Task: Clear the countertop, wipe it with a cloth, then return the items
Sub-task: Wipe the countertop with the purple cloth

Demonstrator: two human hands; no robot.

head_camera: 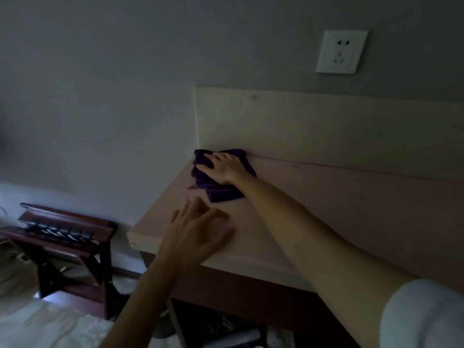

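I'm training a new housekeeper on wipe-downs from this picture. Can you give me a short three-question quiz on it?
1. True or false: the right hand presses the purple cloth with flat fingers at the countertop's back left corner.
2. Where is the left hand? A) on the cloth B) spread open near the countertop's front edge, apart from the cloth C) on the wall socket
3. Fill in: the cloth's far edge lies against the pale ______ behind the countertop.

Key
1. True
2. B
3. back panel
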